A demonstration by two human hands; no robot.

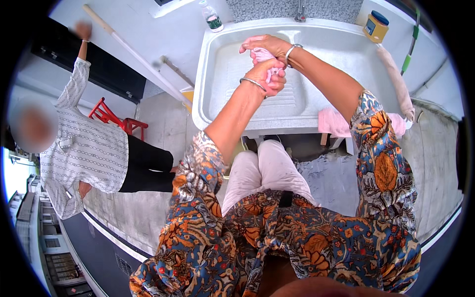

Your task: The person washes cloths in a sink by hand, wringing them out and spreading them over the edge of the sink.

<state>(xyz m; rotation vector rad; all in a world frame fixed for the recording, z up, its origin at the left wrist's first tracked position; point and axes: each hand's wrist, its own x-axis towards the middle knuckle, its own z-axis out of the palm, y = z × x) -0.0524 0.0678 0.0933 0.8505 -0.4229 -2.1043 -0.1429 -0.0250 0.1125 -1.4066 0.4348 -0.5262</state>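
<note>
Above the basin of a white stone laundry sink (219, 74), a wet-looking pink cloth (263, 54) is bunched between my two hands. My left hand (268, 69) is closed around its lower part in a fist. On the upper part, my right hand (274, 43) grips the cloth with its fingers curled over it. Both hands cover much of the cloth. Ribs of a moulded washboard (276, 101) show on the sink floor below them. A metal tap (301, 15) stands at the back edge of the sink.
A plastic bottle (213, 18) and a yellow jar with a blue lid (376, 28) stand at the back corners. A beige cloth (395, 81) lies along the right rim; a pink towel (336, 122) hangs in front. At left are a person (89, 148), a long pole (137, 55) and a red chair (107, 113).
</note>
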